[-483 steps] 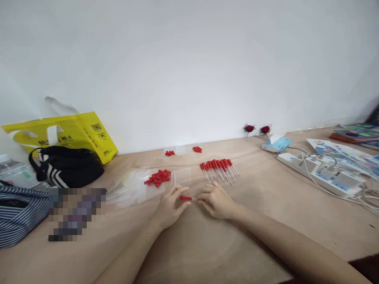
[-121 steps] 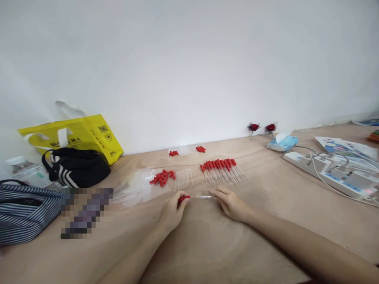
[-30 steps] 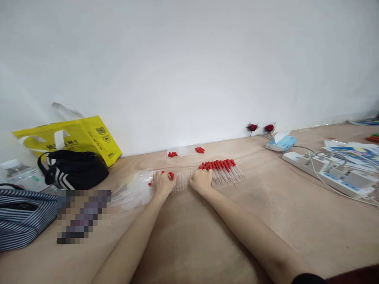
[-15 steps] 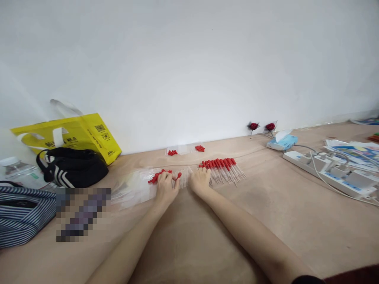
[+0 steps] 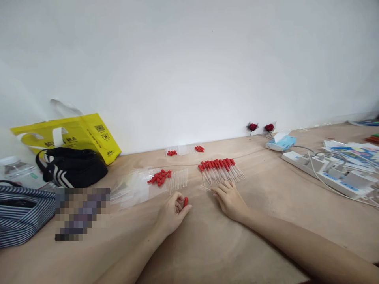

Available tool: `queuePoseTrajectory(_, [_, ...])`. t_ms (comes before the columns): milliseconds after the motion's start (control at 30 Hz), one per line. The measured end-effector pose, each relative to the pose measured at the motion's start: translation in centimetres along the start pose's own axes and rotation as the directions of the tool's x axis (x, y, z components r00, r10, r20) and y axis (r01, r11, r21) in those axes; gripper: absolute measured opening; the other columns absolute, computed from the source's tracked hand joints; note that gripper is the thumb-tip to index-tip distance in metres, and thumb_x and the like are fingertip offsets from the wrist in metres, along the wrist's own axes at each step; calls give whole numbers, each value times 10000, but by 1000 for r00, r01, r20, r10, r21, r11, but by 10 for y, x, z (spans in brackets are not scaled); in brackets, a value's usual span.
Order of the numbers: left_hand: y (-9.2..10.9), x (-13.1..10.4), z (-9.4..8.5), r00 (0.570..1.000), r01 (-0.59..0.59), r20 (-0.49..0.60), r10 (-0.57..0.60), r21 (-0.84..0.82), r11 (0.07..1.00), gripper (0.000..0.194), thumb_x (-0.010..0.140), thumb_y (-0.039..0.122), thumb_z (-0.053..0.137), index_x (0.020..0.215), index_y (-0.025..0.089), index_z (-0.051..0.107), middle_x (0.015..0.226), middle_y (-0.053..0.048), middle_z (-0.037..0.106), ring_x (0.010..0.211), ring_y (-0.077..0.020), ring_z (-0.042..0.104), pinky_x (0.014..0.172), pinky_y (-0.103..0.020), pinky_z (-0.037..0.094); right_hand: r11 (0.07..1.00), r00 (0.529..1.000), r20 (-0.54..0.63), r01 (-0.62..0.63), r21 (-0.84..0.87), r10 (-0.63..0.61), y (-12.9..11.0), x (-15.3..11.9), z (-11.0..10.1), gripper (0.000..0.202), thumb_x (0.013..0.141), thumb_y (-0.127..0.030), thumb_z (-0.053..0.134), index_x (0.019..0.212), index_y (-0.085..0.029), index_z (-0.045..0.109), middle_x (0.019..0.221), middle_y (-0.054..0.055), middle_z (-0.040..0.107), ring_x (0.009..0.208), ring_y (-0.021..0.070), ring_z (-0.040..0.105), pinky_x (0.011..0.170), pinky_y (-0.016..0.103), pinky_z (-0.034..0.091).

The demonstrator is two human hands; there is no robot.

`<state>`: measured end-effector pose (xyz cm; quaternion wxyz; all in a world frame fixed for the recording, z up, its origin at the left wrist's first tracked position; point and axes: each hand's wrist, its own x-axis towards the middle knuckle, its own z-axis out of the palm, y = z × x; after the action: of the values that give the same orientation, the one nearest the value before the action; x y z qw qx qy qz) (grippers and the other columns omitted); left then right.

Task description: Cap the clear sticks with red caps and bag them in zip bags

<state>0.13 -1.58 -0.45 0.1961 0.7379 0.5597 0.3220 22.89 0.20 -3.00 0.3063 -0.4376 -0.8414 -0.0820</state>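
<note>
White wall (image 5: 183,75) rises along the back edge of your wooden table (image 5: 207,248). At the table's back left corner you have a yellow bag (image 5: 90,136); a striped bag (image 5: 25,223) lies farther down the left edge, and a black pouch (image 5: 81,169) sits in front of the yellow one. Toward the right edge runs a white power strip (image 5: 321,175) with plugs in it. Clear plastic bags (image 5: 130,191) lie flat left of the middle. Right of the middle, a row of red-topped tubes (image 5: 222,167) points its red ends at the back edge.

Your left hand (image 5: 172,211) is near the middle, fingers curled; your right hand (image 5: 232,201) is at the row's near side, thumb and fingertips together. Between plastic bags and row you have loose clear tubes (image 5: 179,179) side by side, with a pile of red bulbs (image 5: 160,177) just beside them. Your right fingertips are closed on a single clear tube (image 5: 206,188), and your left fingers hold one red bulb (image 5: 186,201), well apart from it.
</note>
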Motion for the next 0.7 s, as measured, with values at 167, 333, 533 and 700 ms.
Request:
queuePoseTrajectory(167, [-4,11,-20,931,-360,135,339,185,914,305,777,73,365,975,203,558,1025,-66,542,922,-183,534,807,-352,438,999,999,36,26,26,-27,-1,3,-4,169,844,-184,408,850,-179,577,759,44,575,749,174,424,671,310,231])
queuePoseTrajectory(333, [-13,20,-32,813,-544,362,455,198,815,494,746,-11,349,1100,272,548,1284,-41,399,1184,-200,366,963,-385,333,997,998,56,-2,74,-2,-3,6,-5,135,837,-175,411,808,-169,542,767,37,561,755,168,442,685,307,252])
queuePoseTrajectory(533, [-12,18,-32,844,-486,329,424,133,864,203,810,138,435,910,214,594,1213,-69,478,1109,-204,454,921,-353,372,977,999,43,-11,215,2,-1,5,-3,119,844,-150,379,818,-169,494,799,38,553,749,151,481,703,295,297])
queuePoseTrajectory(700, [-8,12,-19,935,-311,199,295,54,949,77,797,211,474,802,191,548,853,-31,622,795,-169,582,721,-304,459,962,999,-2,-39,270,41,-1,4,1,141,849,-133,344,822,-171,477,783,47,566,693,152,483,684,292,327])
